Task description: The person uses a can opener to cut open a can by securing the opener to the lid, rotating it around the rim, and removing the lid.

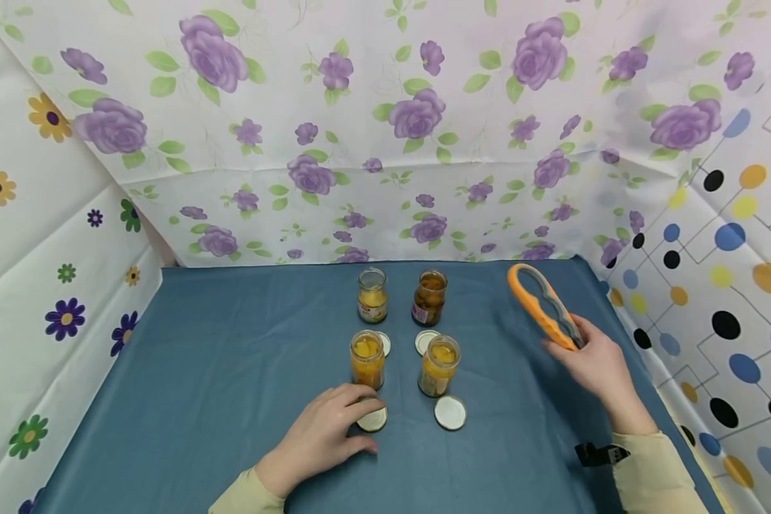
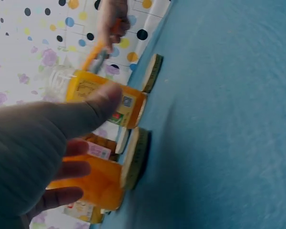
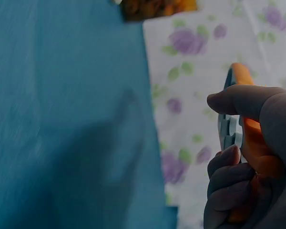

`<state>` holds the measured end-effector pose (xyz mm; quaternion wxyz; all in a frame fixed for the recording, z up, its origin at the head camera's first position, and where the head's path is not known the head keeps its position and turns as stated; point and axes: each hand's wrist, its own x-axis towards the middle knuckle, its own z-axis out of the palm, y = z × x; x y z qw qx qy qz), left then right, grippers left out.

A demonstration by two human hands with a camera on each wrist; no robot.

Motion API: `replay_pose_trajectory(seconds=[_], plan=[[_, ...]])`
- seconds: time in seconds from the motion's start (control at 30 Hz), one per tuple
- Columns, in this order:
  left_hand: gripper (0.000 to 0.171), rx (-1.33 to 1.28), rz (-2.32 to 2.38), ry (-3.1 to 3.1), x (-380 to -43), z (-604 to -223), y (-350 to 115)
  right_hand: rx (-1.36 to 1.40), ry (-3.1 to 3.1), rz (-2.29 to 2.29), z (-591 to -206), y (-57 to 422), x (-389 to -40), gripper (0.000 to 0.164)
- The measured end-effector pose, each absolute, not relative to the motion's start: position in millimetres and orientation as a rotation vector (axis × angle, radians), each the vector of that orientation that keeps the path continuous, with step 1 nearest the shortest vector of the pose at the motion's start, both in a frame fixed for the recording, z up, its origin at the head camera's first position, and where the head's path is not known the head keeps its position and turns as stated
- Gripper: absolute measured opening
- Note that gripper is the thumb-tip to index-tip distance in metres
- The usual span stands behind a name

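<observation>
My right hand (image 1: 597, 364) grips an orange and grey jar opener (image 1: 532, 300) above the right side of the table; its scalloped inner edge shows in the right wrist view. My left hand (image 1: 334, 428) has its fingers loosely spread around the front-left lid (image 1: 374, 420), with nothing held between thumb and fingers. Just behind that lid stands an uncapped jar of yellow-orange fruit (image 1: 367, 360). To its right is another uncapped jar of yellow fruit (image 1: 438, 365), with a white-faced lid (image 1: 450, 412) in front.
Farther back stand an open jar with pale yellow contents (image 1: 373, 296) and an open jar with brown contents (image 1: 429, 298). Two more lids, a left one (image 1: 385, 344) and a right one (image 1: 427, 341), lie before them. Patterned sheets (image 1: 417, 171) enclose the blue-covered table (image 1: 231, 343).
</observation>
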<state>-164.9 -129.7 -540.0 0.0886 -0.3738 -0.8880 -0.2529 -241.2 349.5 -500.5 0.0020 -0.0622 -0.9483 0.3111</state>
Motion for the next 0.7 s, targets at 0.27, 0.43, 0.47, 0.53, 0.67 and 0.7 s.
replay_pose_trajectory(seconds=[0.27,0.43,0.47,0.53,0.67,0.7], plan=[[0.065,-1.061,-0.843,-2.426,-165.2,-531.0,-142.7,-0.326,-3.069,0.925,-531.9,375.8,-257.2,0.101],[0.073,-1.051,-0.912,-2.371,-165.2,-523.9,-149.8,-0.435,-3.068,0.922,-547.3,372.1,-263.5,0.094],[0.072,-1.049,-0.924,-2.366,-164.8,-523.0,-151.1,-0.460,-3.072,0.922,-549.6,370.6,-263.7,0.093],[0.071,-1.042,-0.939,-2.354,-163.7,-521.5,-154.2,-0.515,-3.077,0.917,-552.5,367.4,-263.2,0.092],[0.065,-0.993,-0.964,-2.343,-161.3,-520.2,-162.6,-0.586,-3.062,0.871,-551.6,361.4,-260.2,0.091],[0.065,-0.976,-0.968,-2.345,-160.9,-520.0,-165.0,-0.586,-3.060,0.843,-550.3,360.3,-259.5,0.091]])
